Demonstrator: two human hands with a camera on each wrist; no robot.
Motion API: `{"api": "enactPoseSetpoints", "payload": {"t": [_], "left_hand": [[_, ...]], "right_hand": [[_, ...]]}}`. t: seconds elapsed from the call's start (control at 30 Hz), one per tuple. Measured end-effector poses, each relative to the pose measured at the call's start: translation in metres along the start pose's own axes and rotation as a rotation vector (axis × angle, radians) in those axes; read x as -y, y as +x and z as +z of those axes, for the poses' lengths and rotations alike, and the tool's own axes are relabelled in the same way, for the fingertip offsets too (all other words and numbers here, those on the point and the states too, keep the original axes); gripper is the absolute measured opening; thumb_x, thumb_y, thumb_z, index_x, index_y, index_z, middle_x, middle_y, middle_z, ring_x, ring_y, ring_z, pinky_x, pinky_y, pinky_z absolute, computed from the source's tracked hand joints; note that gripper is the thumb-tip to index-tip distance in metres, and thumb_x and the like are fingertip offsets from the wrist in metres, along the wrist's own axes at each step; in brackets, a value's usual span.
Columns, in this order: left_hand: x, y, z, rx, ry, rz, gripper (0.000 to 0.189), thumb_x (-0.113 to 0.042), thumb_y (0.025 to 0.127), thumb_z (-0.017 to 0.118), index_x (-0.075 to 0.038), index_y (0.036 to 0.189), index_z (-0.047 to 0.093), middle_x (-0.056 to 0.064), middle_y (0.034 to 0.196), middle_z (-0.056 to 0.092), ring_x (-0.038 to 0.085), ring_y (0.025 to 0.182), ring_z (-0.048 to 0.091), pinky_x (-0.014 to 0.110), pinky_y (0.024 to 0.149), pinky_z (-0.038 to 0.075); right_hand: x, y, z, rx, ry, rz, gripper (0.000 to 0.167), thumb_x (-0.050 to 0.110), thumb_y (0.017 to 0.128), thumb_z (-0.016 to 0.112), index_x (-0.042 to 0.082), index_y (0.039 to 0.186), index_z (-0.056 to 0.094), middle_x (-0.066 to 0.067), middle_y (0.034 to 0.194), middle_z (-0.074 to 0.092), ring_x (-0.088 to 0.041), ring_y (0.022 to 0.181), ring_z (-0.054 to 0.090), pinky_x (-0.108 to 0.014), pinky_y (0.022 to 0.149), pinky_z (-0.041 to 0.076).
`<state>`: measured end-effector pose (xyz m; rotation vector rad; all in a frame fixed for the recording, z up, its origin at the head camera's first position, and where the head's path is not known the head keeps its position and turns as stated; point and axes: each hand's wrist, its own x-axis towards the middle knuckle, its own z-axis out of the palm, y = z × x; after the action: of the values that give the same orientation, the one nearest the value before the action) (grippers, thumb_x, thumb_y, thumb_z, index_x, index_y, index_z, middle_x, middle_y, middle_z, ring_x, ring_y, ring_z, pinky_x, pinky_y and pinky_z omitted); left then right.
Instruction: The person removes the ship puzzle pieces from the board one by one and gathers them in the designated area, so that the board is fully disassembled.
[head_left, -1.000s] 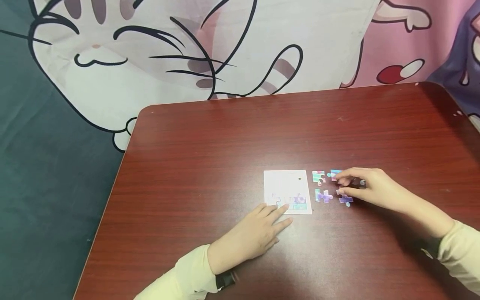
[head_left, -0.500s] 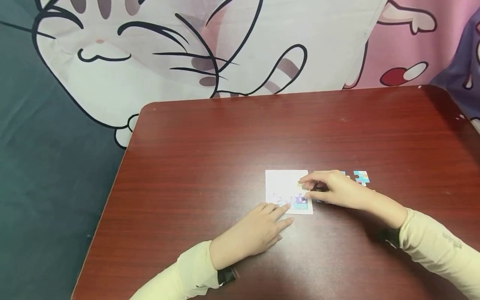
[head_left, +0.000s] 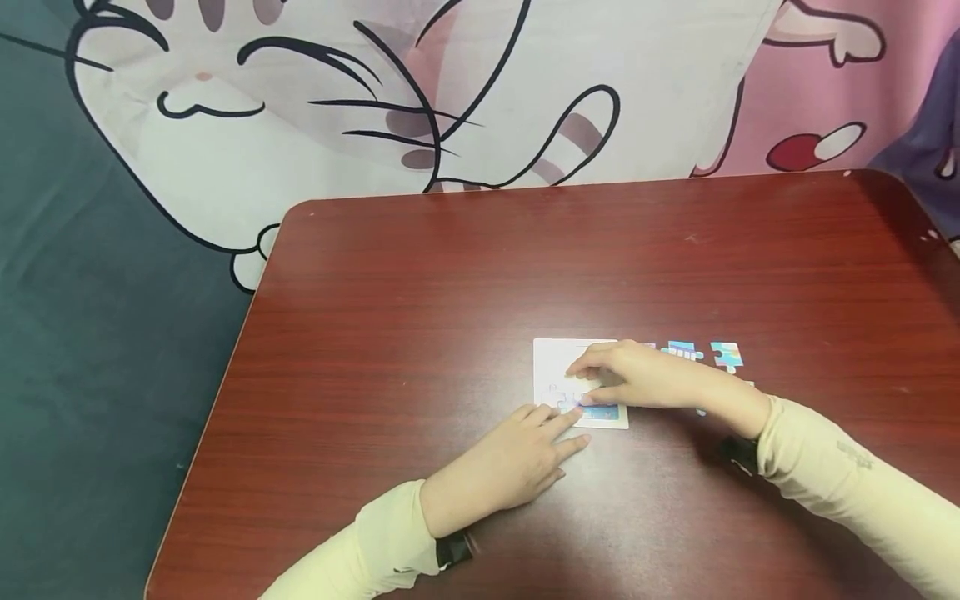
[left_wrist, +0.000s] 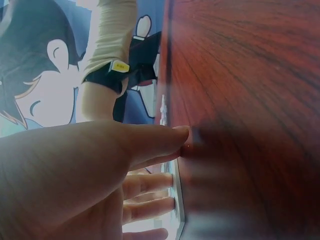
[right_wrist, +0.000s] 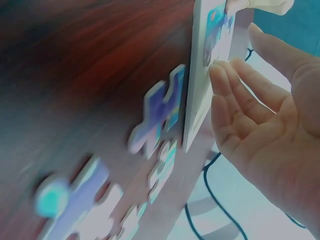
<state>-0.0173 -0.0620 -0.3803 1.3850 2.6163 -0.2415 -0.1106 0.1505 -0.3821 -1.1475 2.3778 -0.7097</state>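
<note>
A white square puzzle tray [head_left: 551, 358] lies on the table. Coloured puzzle pieces [head_left: 602, 412] fill part of its near side. My left hand [head_left: 504, 467] rests at the tray's near-left edge, fingers spread and extended, a fingertip over the frame. Over the tray from the right reaches my right hand [head_left: 637, 373]; its thumb and fingertips come down by the purple part of those pieces, which they partly hide. In the right wrist view, the thumb [right_wrist: 272, 47] stands apart from the bent fingers, with nothing visible between them; the fingertips are right at an inset piece [right_wrist: 215, 37].
Several loose jigsaw pieces lie right of the tray, among them a blue one [head_left: 726, 354], one with white marks [head_left: 681, 350] and a purple one [right_wrist: 155, 107]. My right forearm covers some of them. The brown table [head_left: 420, 275] meets a cartoon cloth [head_left: 225, 158] at the back.
My right hand has travelled left from the loose pieces to above the tray, uncovering the blue piece at the far right. The left hand has stayed at the tray's edge.
</note>
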Motion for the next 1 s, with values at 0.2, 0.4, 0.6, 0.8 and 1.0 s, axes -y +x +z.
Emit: {"api": "enactPoseSetpoints", "payload": {"t": [0.2,0.4,0.6,0.8,1.0], "left_hand": [[0.0,-0.001,0.0,-0.011,0.022,0.0,0.05,-0.044,0.093,0.049,-0.027,0.14,0.044,0.002,0.148,0.037,0.016,0.123,0.045,0.029,0.102,0.037],[-0.001,-0.002,0.0,-0.023,0.036,0.0,0.05,-0.045,0.093,0.05,-0.027,0.139,0.045,0.001,0.147,0.038,0.015,0.123,0.045,0.029,0.102,0.037],[-0.001,-0.001,0.0,-0.016,0.029,-0.005,0.05,-0.045,0.093,0.05,-0.028,0.14,0.044,0.001,0.147,0.038,0.015,0.124,0.044,0.029,0.101,0.037],[-0.001,-0.003,-0.003,-0.04,0.032,-0.009,0.049,-0.045,0.092,0.052,-0.029,0.138,0.046,-0.001,0.146,0.04,0.015,0.122,0.045,0.028,0.1,0.037],[-0.003,-0.002,-0.004,-0.095,0.011,-0.027,0.044,-0.042,0.091,0.056,-0.028,0.132,0.053,-0.001,0.141,0.047,0.017,0.123,0.045,0.029,0.102,0.036]], "right_hand": [[0.005,0.013,0.005,0.025,0.024,-0.026,0.028,0.022,0.085,0.068,0.009,0.11,0.065,0.007,0.092,0.06,-0.009,0.083,0.055,-0.027,0.076,0.048],[0.006,0.022,0.011,0.012,0.069,-0.034,0.023,0.019,0.083,0.07,0.008,0.103,0.066,0.011,0.081,0.055,-0.003,0.072,0.049,-0.02,0.067,0.045],[0.011,0.029,0.011,0.068,0.16,0.038,0.025,0.016,0.08,0.072,0.005,0.102,0.064,0.007,0.081,0.055,-0.006,0.072,0.049,-0.02,0.068,0.046],[0.015,0.034,0.011,0.094,0.146,0.071,0.02,0.015,0.082,0.07,0.006,0.098,0.062,0.006,0.077,0.053,-0.005,0.069,0.047,-0.02,0.065,0.045],[0.019,0.037,0.013,0.074,0.096,0.076,0.016,0.011,0.081,0.069,0.007,0.093,0.06,0.006,0.073,0.051,-0.005,0.065,0.045,-0.021,0.062,0.043]]}}
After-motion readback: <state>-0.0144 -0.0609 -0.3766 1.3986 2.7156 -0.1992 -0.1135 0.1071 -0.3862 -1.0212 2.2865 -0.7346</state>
